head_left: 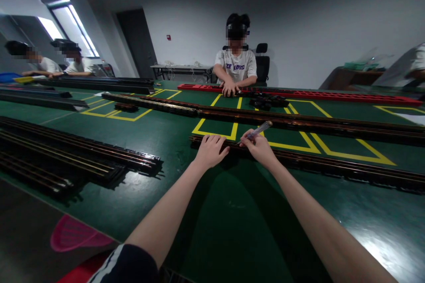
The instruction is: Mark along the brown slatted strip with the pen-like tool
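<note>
A long dark rail with copper-coloured strips [332, 166] lies across the table in front of me. My left hand [211, 150] is on its left end, fingers laid over the top and thumb at the near side, gripping it. In my right hand [257, 145] is a screwdriver with a clear handle [260, 130], held in a pinch. The handle slants up and to the right. Its tip points down at the rail beside my left thumb, but whether it touches is too small to tell.
Another long rail [282, 117] runs behind mine, over yellow tape outlines. More rails [83, 152] lie at left. Across the table a person [236, 68] handles small dark parts near a black pile [267, 101] and a red rack [332, 96]. A pink basket [75, 234] stands below the edge.
</note>
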Demonstrator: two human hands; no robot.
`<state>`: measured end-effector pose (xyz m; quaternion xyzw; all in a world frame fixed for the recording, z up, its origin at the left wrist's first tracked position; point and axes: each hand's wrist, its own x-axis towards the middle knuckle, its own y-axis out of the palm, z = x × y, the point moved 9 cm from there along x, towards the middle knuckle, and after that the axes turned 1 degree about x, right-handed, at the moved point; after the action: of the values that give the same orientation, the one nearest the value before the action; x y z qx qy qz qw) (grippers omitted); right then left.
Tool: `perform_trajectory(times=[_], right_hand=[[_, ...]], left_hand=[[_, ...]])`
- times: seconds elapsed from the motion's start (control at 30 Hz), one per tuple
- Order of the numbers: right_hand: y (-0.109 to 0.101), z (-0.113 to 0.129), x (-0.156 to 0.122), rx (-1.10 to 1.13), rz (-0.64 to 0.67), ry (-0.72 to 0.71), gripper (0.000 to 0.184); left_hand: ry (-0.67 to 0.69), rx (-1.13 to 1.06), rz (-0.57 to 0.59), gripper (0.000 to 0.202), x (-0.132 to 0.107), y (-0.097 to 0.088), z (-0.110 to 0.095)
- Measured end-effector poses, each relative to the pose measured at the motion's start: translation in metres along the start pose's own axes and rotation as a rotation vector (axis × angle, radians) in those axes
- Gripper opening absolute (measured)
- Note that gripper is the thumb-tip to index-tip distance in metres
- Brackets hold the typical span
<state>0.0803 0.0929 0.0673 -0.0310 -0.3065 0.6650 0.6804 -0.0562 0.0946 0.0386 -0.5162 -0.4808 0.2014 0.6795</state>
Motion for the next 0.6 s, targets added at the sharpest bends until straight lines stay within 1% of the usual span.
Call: perform_trajectory(times=[0.17,0.4,0.6], right_hand=[[0.0024,-0.0003,-0.001,-0.014,0.013,-0.016,0.011],[0.0018,0.0017,-0.0027,-0.016,0.0,-0.032,0.011],[-0.001,0.0041,-0.0023,-0.051,-0.001,-0.021,0.012]], left_hand=[[0.012,0.012,0.001,0.043,-0.0011,0.0009,-0.0001],[-0.013,0.035,-0.008,0.038,-0.0008,-0.0017,-0.0012],[-0.043,0.065,-0.016,0.035,-0.0005,-0.0005,-0.001]])
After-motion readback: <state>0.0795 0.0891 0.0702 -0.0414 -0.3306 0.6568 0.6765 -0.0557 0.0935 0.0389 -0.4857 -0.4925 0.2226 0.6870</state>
